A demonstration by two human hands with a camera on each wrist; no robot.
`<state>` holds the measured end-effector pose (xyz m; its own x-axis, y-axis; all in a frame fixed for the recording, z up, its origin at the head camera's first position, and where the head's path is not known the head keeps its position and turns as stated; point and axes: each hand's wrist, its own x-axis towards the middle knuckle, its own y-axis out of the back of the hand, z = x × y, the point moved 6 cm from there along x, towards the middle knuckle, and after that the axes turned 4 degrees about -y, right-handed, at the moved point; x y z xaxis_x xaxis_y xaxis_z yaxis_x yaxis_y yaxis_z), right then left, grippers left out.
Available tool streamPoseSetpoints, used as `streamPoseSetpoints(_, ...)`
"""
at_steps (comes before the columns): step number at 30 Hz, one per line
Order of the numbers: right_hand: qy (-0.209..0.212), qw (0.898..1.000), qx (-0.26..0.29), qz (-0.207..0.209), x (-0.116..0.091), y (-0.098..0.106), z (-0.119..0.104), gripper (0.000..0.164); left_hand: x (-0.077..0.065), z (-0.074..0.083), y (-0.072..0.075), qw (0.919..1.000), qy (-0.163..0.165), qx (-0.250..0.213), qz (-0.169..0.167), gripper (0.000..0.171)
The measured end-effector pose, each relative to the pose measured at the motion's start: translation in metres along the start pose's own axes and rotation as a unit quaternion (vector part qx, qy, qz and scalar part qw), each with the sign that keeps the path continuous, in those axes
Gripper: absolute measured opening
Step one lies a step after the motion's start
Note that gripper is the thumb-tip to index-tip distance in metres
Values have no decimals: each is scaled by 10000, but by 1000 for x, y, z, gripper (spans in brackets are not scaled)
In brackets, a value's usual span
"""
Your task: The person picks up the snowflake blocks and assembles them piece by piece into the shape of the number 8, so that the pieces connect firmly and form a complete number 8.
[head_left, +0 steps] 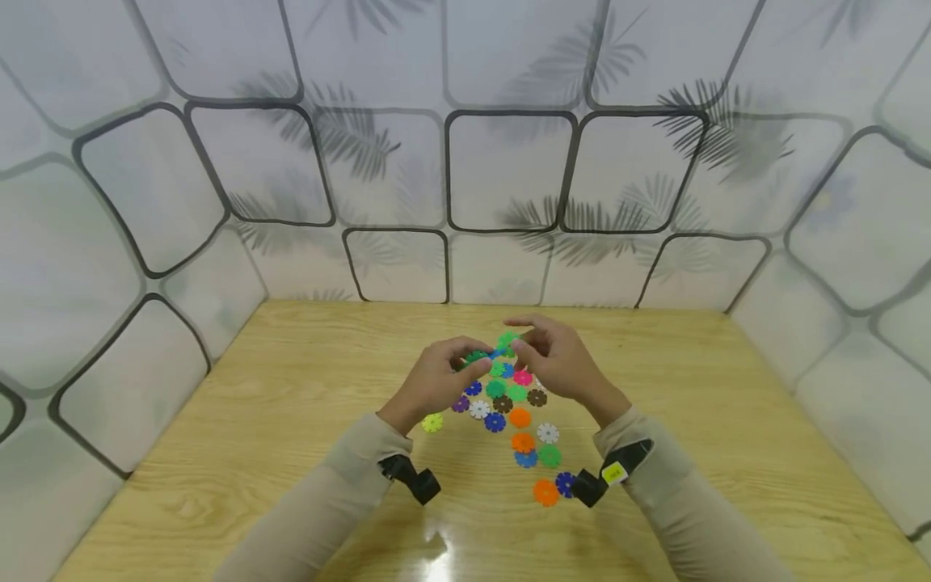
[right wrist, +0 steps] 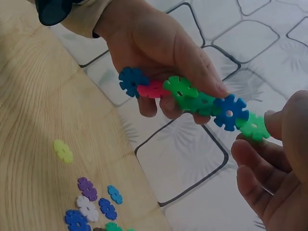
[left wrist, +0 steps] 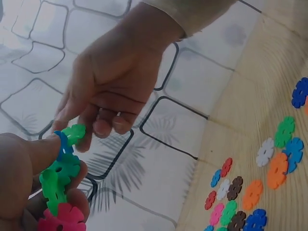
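Raised above the table, my left hand (head_left: 439, 376) grips a chain of interlocking plastic snowflake discs (right wrist: 202, 102) between thumb and fingers. Blue, pink, green and teal pieces run along it in the right wrist view, with a blue disc (right wrist: 230, 113) near the far end. There my right hand (head_left: 563, 360) pinches a light green disc (right wrist: 254, 126) between thumb and index finger. This disc meets the blue one edge to edge. In the left wrist view the pink disc (left wrist: 62, 219) hangs lowest, partly in front of my left fingers.
Loose snowflake discs lie scattered on the wooden table (head_left: 291, 420) below my hands. Nearest me are an orange disc (head_left: 546, 492) and a dark blue disc (head_left: 566, 484). A yellow disc (head_left: 432, 423) lies at the left. Patterned curtain-like walls (head_left: 509, 170) surround the table's back and sides.
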<state>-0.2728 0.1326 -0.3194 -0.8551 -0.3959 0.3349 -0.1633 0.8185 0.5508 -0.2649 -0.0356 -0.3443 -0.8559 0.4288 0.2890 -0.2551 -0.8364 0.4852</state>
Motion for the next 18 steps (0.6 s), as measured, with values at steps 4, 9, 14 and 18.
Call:
streamPoseSetpoints(4, -397, 9988, 283, 103, -1, 4, 18, 28, 0, -5, 3, 9961, 370, -769, 212, 25)
streamPoseSetpoints(9, -825, 9962, -250, -113, -9, -1, 52, 23, 1, -3, 6, 9760, 600, -2046, 445, 24)
streamPoseSetpoints(14, -1148, 9837, -1149, -777, -19, -18, 86, 22, 4, 1, 7, 9539, 622, -2892, 515, 22)
streamPoseSetpoints(18, -1271, 9697, -1642, -1290, -27, -31, 105, 23, 5, 5, 7, 9336, 698, -3478, 501, 25)
